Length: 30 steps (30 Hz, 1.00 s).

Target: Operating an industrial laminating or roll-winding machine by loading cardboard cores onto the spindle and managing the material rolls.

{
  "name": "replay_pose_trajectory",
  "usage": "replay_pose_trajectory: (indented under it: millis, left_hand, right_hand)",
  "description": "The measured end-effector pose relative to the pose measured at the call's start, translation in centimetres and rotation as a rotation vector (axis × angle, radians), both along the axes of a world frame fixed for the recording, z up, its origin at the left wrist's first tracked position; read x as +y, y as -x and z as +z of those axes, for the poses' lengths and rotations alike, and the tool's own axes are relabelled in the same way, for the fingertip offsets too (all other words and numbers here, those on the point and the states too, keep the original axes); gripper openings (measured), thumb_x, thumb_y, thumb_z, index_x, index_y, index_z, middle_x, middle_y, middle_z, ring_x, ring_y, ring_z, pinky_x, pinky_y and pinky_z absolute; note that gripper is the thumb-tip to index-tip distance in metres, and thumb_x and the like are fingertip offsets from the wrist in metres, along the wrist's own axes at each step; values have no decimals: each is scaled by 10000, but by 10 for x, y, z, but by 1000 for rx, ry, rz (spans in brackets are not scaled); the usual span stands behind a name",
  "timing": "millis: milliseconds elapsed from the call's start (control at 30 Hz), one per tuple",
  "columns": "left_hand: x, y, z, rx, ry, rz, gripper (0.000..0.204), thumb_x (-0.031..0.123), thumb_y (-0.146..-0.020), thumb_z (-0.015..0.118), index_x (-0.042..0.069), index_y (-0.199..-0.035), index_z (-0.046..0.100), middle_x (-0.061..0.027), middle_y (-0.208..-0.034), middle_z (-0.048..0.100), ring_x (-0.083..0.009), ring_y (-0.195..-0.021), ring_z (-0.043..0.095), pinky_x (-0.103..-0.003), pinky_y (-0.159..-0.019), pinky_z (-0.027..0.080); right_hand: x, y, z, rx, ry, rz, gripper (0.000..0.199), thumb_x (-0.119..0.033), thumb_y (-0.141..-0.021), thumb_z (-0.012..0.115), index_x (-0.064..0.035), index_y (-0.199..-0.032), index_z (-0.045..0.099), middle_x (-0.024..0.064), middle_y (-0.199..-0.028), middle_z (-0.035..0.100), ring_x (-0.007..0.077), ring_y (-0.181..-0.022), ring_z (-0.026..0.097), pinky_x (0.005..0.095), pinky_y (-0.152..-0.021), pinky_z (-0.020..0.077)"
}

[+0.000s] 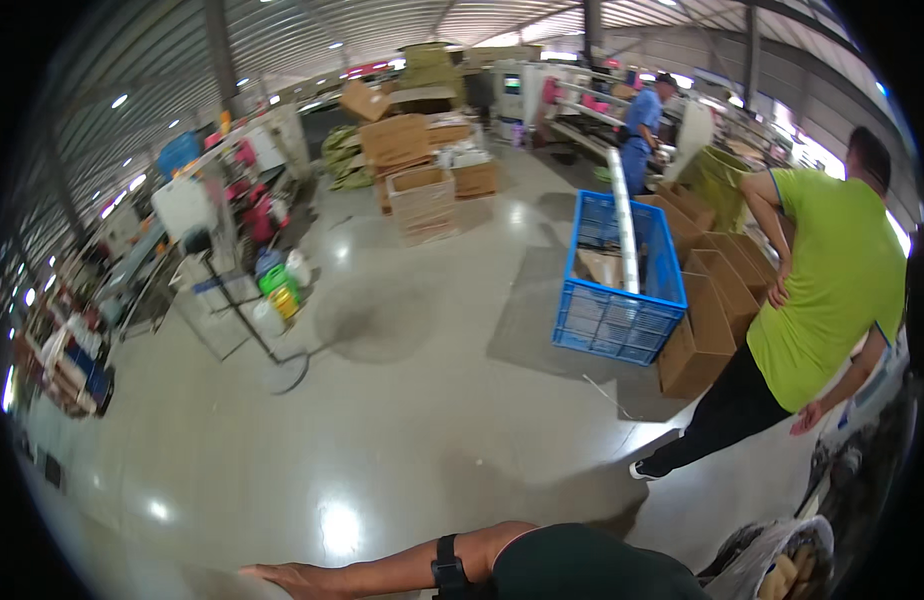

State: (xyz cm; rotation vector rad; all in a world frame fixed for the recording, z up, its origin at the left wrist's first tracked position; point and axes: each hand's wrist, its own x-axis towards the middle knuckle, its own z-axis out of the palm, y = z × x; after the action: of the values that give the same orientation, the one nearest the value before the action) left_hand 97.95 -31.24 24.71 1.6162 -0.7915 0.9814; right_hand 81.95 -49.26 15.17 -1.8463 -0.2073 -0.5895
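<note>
One of the person's own hands is seen at the lower edge of the view, stretched out flat with the fingers extended and nothing held; which hand it is cannot be told for certain, though it is taken here as the left hand, with a dark wristband worn on the forearm behind it. The right hand is not shown. Nothing is touched — only the glossy floor lies beneath, and the nearest things, a blue crate and open cardboard boxes, are set well apart toward the floor's right side. A slip could be risked on the shiny floor, and a co-worker in a green shirt could be bumped. A bag at the lower right corner is cut off — its contents are hard to make out.
</note>
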Motion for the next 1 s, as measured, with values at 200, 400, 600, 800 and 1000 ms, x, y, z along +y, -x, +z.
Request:
replay_pose_trajectory:
  millis: [200, 400, 600, 800, 1000]
  left_hand:
    - [-251, 124, 67, 374, -79, -863, 998, 416, -683, 742, -30, -1389, 196, -282, -1334, 328, -358, -1173, 421, -462, -975, 362]
    - [-418, 135, -31, 257, -547, -1208, 1147, 451, -596, 798, -24, -1407, 141, -240, -1410, 243, -351, -1229, 381, -466, -993, 349]
    - [-585, 164, -84, 566, -710, -1607, 903, 473, -628, 780, -20, -1289, 413, -208, -1270, 468, -292, -1200, 435, -493, -1020, 322]
    - [-725, 246, -109, 1083, -544, -1854, 841, 498, -655, 752, -18, -1249, 456, -193, -1242, 498, -297, -1186, 445, -500, -1023, 320]
    - [-836, 334, -134, 1411, -345, -1956, 787, 523, -681, 724, -16, -1209, 499, -179, -1214, 529, -303, -1173, 455, -507, -1026, 317]
  right_hand:
    - [-158, 58, 4, 39, -94, -283, 1048, -404, -456, 852, -34, -1307, 366, 210, -1153, 540, 363, -1076, 528, 420, -911, 425]
    - [-313, 141, 41, -43, -203, -560, 1000, -359, -487, 840, -54, -1314, 368, 171, -1220, 547, 314, -1118, 532, 417, -927, 419]
    - [-431, 195, 62, -135, -218, -721, 911, -329, -508, 844, -50, -1275, 440, 156, -1224, 557, 260, -1137, 531, 376, -931, 413]
    - [-499, 264, 78, -10, -244, -1101, 601, -337, -672, 755, -28, -1152, 567, 138, -1104, 615, 256, -1005, 583, 388, -871, 457]
    - [-518, 462, -88, 475, -237, -1560, 687, -341, -783, 615, -23, -1340, 371, 205, -1335, 424, 341, -1253, 381, 416, -1059, 275]
